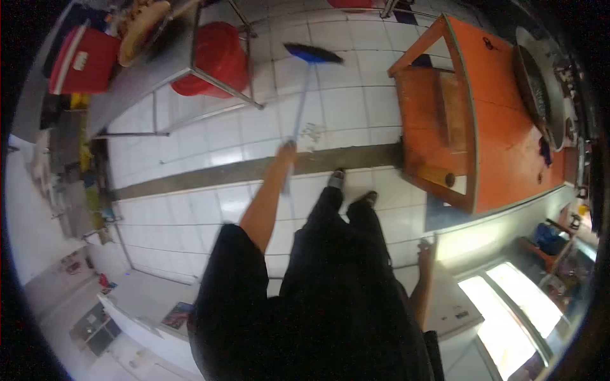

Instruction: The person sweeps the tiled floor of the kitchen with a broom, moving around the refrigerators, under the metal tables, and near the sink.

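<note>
My left hand (288,151), on an outstretched arm, is wrapped round the handle of a broom (303,95). The broom's blue head with dark bristles (313,53) rests on the white tiled floor (210,127) ahead of me. Small bits of debris (311,131) lie on the tiles just right of the handle. My right hand (426,249) hangs low at my side with its fingers apart, holding nothing that I can see. It is small and somewhat blurred in the view.
An orange table (499,127) bearing a large wide pan (534,89) stands right. At left, a metal table (143,95) carries a red cooler box (84,63); a red tub (219,60) sits beneath. A grey strip (254,170) crosses the floor near my feet.
</note>
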The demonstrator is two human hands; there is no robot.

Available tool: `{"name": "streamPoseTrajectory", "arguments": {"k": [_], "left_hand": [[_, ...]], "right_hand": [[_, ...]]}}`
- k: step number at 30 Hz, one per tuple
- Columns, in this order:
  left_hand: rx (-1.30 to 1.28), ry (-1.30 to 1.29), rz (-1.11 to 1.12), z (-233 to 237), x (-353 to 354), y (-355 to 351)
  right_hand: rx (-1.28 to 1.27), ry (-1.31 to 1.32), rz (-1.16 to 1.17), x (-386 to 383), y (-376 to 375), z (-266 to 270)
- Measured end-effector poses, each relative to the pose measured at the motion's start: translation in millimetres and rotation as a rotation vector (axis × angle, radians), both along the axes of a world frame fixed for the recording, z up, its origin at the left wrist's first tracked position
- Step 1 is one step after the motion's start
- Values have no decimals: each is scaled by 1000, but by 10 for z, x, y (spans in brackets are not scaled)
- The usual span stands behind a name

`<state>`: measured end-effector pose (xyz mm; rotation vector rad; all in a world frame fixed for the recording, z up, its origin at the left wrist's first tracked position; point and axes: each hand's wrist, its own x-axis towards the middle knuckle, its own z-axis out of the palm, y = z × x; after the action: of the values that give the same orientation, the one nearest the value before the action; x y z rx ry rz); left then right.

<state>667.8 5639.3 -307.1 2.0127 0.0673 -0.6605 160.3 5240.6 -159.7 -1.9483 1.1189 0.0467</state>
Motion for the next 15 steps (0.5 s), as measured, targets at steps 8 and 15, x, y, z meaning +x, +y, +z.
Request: {"name": "streamPoseTrajectory", "arguments": {"k": [8, 15], "left_hand": [[376, 368, 31, 719, 986, -659], [406, 409, 212, 857, -1779, 320]], "right_hand": [[426, 215, -284, -1691, 595, 361], [346, 547, -22, -1701, 566, -254]]}}
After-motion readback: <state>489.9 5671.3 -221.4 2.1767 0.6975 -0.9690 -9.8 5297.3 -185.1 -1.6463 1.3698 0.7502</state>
